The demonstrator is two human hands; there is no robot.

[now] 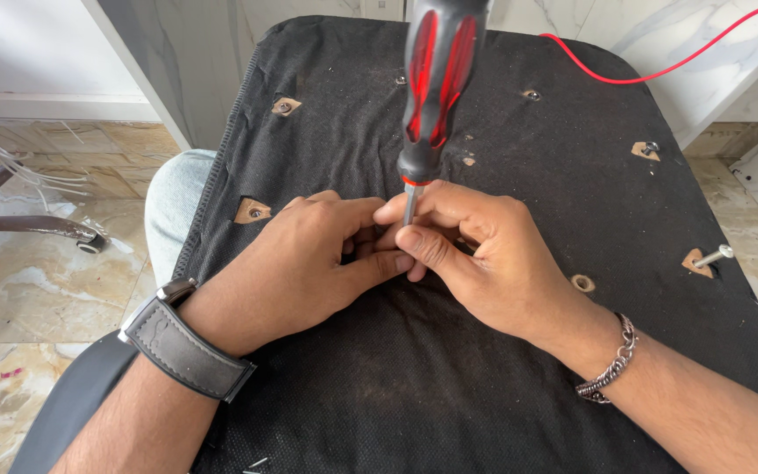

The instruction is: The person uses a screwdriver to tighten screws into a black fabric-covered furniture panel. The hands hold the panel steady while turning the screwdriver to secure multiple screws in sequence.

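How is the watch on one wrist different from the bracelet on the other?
The watch is a wide, dark grey strap on the left wrist; the bracelet is a thin, silvery metal chain on the right wrist. The watch sits snug, while the bracelet hangs looser. Both circle a wrist above the black fabric panel.

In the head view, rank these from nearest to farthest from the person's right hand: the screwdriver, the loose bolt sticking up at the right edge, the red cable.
1. Screwdriver: shaft pinched by the right hand.
2. Bolt: right edge of the black seat base.
3. Red cable: top right, beyond the seat.
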